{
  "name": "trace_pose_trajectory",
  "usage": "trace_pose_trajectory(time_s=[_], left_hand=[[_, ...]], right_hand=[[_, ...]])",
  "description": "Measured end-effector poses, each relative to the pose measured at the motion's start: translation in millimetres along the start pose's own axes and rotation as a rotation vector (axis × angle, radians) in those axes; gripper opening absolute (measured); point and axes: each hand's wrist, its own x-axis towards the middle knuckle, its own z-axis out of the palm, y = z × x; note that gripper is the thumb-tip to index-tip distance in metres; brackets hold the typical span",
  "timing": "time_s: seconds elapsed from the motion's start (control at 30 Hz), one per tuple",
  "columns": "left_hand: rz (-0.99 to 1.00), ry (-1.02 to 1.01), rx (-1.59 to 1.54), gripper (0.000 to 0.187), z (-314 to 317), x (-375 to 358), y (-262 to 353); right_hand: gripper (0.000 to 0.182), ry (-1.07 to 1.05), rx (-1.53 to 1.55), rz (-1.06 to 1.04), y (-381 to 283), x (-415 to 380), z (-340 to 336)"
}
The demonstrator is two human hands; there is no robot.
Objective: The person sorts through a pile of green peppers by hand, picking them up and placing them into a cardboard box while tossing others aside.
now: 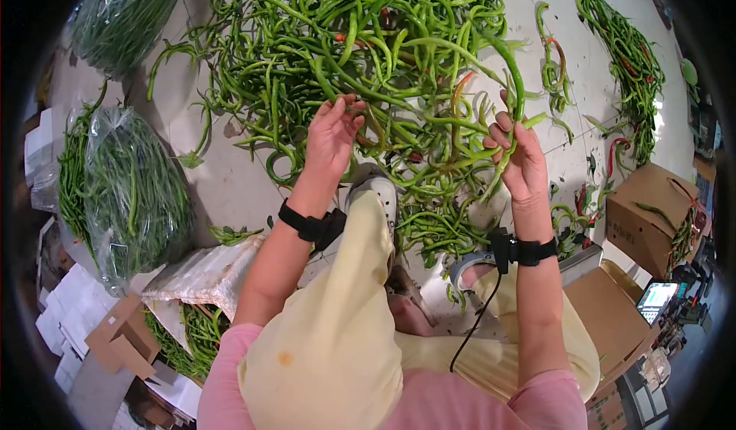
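A large heap of long green chili peppers (284,70), with a few red ones among them, lies on the tiled floor in front of me. At the heap's near edge is my left hand (330,142), its fingers curled and pinched at the end of a long green chili pepper (323,79). My right hand (524,162) is closed around several green chili peppers (512,73), which stick up and out past the thumb and fingers. Loose peppers (429,227) lie below and between my hands, close to my shoes.
On the left stand clear plastic bags of green peppers (138,192) and a white foam box (211,273) holding more. A long row of peppers (625,66) lies at the far right. Cardboard boxes (640,211) and a lit phone (657,301) are on the right.
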Motion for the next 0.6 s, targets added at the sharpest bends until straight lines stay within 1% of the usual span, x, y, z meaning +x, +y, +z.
trace_pose_trajectory(time_s=[0.03, 0.07, 0.1, 0.13, 0.17, 0.2, 0.23, 0.33, 0.37, 0.43, 0.47, 0.53, 0.57, 0.6], left_hand=[[-0.021, 0.036, 0.125, 0.019, -0.9, 0.3, -2.2], [-0.038, 0.068, 0.251, 0.020, -1.2, 6.2, -3.7], [-0.050, 0.101, 0.374, 0.020, -0.2, 12.9, -4.0], [-0.016, 0.165, 0.438, 0.025, 2.1, 20.2, -5.6], [0.015, 0.210, 0.450, 0.029, 4.7, 26.6, -7.0], [0.046, 0.249, 0.464, 0.032, 13.0, 32.4, -6.2], [0.078, 0.284, 0.476, 0.036, 20.1, 42.5, -5.7], [-0.123, 0.406, 0.362, 0.042, 13.9, 94.5, -4.2], [-0.134, 0.546, 0.396, 0.038, -0.6, 119.3, -11.6], [-0.062, 0.501, 0.275, 0.029, 5.3, 122.3, -8.5], [-0.039, 0.376, 0.274, 0.024, 5.5, 117.7, -10.9], [-0.011, 0.127, 0.215, 0.014, 29.1, 61.0, -6.5], [0.031, 0.006, 0.212, 0.013, 47.6, 27.3, -5.0], [0.041, -0.111, 0.252, 0.014, 50.5, 6.6, -10.0]], right_hand=[[0.053, -0.006, 0.050, 0.008, -3.5, -4.0, 4.2], [0.064, -0.078, 0.081, 0.029, -10.0, -7.0, 1.5], [0.064, -0.059, -0.008, 0.030, -14.3, -7.0, 7.6], [0.064, -0.039, -0.096, 0.035, -17.6, -7.6, 17.2], [0.063, -0.016, -0.184, 0.040, -17.2, -9.4, 23.5], [0.062, 0.077, -0.342, 0.080, -11.6, -7.5, 21.6], [0.059, 0.074, -0.304, 0.051, -10.3, -10.5, 21.4], [0.053, 0.041, -0.187, -0.030, -8.0, -12.7, 18.2], [0.053, 0.081, -0.200, -0.026, -3.8, -15.9, 17.8], [0.053, 0.147, -0.232, -0.048, -0.4, -14.0, 18.7], [0.052, 0.138, -0.246, -0.049, 0.1, -15.1, 18.3], [0.053, 0.162, -0.312, -0.101, 5.3, -15.7, 23.0], [0.053, 0.173, -0.342, -0.131, 9.5, -14.9, 28.1], [0.054, 0.229, -0.487, -0.138, 15.5, -15.0, 38.0]])
